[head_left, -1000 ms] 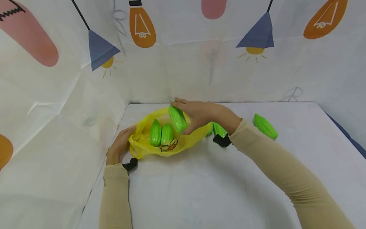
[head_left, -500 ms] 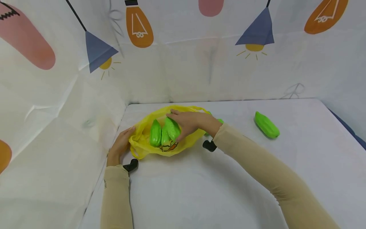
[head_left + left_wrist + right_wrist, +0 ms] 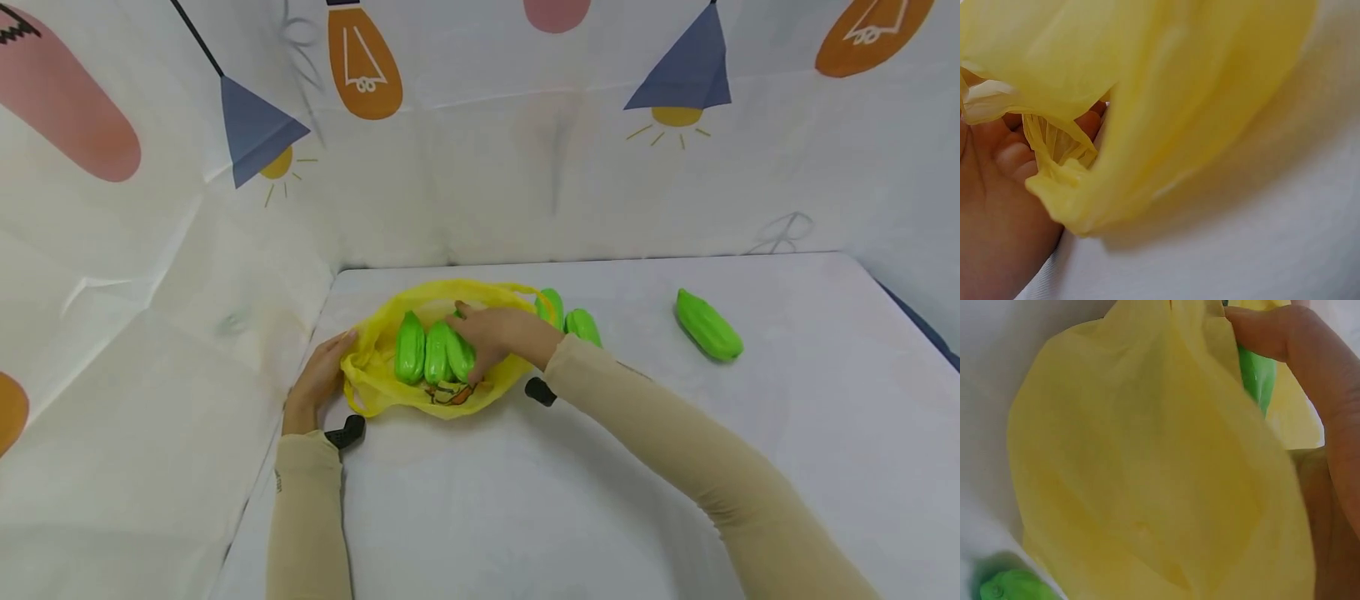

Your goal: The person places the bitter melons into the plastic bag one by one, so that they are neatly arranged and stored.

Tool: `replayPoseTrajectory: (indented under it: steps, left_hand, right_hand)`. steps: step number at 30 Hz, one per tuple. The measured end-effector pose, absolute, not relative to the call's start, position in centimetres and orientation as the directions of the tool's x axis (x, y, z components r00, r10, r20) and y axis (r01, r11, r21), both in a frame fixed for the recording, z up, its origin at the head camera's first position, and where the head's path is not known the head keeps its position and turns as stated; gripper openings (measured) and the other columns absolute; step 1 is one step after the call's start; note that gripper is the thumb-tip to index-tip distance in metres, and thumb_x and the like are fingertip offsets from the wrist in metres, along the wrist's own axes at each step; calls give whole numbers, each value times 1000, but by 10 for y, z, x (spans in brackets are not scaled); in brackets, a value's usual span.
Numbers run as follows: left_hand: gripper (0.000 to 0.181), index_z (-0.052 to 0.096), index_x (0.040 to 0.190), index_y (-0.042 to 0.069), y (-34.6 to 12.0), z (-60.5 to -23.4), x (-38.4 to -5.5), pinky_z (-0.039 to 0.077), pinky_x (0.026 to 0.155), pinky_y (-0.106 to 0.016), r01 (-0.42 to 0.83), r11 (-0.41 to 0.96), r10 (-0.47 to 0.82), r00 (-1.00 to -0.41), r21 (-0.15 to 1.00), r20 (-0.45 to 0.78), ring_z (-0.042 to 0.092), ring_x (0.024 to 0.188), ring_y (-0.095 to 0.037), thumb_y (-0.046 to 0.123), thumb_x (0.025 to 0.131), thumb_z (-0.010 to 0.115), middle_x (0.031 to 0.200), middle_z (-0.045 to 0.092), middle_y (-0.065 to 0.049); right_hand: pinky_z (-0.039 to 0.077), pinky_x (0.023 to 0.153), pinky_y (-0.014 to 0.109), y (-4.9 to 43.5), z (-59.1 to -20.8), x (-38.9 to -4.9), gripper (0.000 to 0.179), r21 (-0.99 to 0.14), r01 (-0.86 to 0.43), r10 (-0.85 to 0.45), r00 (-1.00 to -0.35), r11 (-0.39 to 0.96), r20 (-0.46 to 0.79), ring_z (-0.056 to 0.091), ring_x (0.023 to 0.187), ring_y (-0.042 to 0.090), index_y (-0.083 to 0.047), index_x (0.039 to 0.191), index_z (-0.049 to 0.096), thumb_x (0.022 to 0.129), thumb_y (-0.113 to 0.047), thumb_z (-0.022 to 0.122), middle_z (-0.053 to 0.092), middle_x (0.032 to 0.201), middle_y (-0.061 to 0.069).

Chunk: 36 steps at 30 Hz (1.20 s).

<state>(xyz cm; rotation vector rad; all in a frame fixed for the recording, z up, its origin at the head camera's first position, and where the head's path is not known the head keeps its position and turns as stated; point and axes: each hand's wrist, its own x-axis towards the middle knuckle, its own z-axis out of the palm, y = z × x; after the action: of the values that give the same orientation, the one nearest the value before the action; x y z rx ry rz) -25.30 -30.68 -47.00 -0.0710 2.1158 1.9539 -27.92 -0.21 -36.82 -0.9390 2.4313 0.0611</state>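
Observation:
A yellow plastic bag (image 3: 393, 400) lies with its mouth open on the white table. Side by side in it are a bright green gourd-like piece (image 3: 409, 350), a second one (image 3: 436, 354) and a third (image 3: 460, 354). My right hand (image 3: 501, 335) reaches into the mouth, thumb and fingers around the third piece. In the right wrist view the bag's wall (image 3: 1147, 456) covers much of this hand, and a strip of green (image 3: 1257, 378) shows by a finger. My left hand (image 3: 321, 379) holds the bag's left edge; the left wrist view shows fingers (image 3: 1015, 153) curled behind gathered plastic (image 3: 1066, 187).
Two more green gourd-like pieces lie just right of the bag, one (image 3: 551, 307) partly behind a bag handle and the other (image 3: 583, 326) by the right sleeve. Another green piece (image 3: 708, 325) is farther right. A printed white sheet (image 3: 480, 183) hangs behind the table (image 3: 570, 517).
My right hand has moved left and down into the bag with the third green piece, which now lies against the other two. The left hand stays at the bag's edge.

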Motion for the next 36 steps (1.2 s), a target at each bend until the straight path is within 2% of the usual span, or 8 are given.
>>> replayPoseTrajectory:
  steps: [4, 6, 12, 19, 25, 30, 36]
  left_hand:
    - [55, 42, 141, 0, -311, -480, -258, 45, 89, -13, -205, 122, 130, -967, 971, -220, 53, 102, -1, 42, 105, 41, 112, 55, 13]
    - [58, 42, 141, 0, -312, -484, -259, 46, 89, -13, -200, 128, 125, -968, 971, -216, 53, 103, -1, 45, 104, 42, 113, 55, 12]
    - [59, 41, 142, 0, -310, -487, -259, 46, 88, -13, -202, 116, 132, -967, 973, -216, 53, 102, -1, 45, 104, 42, 114, 55, 12]
    - [31, 54, 123, 10, -300, -464, -251, 49, 83, -16, -232, 57, 136, -962, 971, -238, 57, 94, -3, 34, 106, 43, 105, 59, 9]
    - [38, 49, 130, 6, -305, -474, -253, 49, 83, -15, -232, 65, 137, -961, 970, -239, 57, 94, -2, 35, 106, 41, 106, 59, 10]
    - [50, 43, 139, 2, -311, -485, -256, 48, 84, -15, -228, 106, 122, -963, 968, -240, 56, 96, 0, 39, 105, 42, 107, 59, 14]
    - [45, 49, 133, 9, -314, -485, -261, 50, 81, -16, -233, 125, 124, -961, 964, -249, 58, 92, -1, 43, 104, 42, 104, 60, 13]
  right_hand:
    - [30, 117, 44, -4, -371, -286, 104, -187, -588, -593, -638, 787, -490, 30, 145, 32, -14, 159, 7, 85, -50, 71, 3, 164, 17]
    - [29, 118, 44, -6, -372, -288, 105, -189, -572, -580, -647, 798, -495, 29, 145, 32, -13, 158, 8, 84, -51, 71, 5, 163, 18]
    - [34, 115, 43, -11, -382, -286, 107, -108, -569, -528, -652, 815, -544, 38, 140, 31, -12, 158, 8, 83, -55, 71, 5, 163, 20]
    - [34, 115, 41, -16, -393, -284, 104, -89, -608, -559, -650, 789, -515, 38, 140, 32, -9, 157, 14, 83, -51, 74, 8, 162, 21]
    - [35, 114, 39, -20, -393, -287, 100, -82, -616, -564, -649, 783, -511, 42, 138, 28, -10, 156, 21, 82, -46, 78, 12, 161, 21]
    - [32, 116, 38, -18, -395, -291, 100, -122, -588, -553, -642, 799, -531, 37, 141, 27, -15, 157, 19, 82, -46, 77, 10, 163, 16]
    - [38, 111, 38, -15, -395, -287, 101, -137, -572, -551, -655, 809, -518, 45, 133, 26, -15, 158, 15, 83, -45, 77, 4, 163, 17]
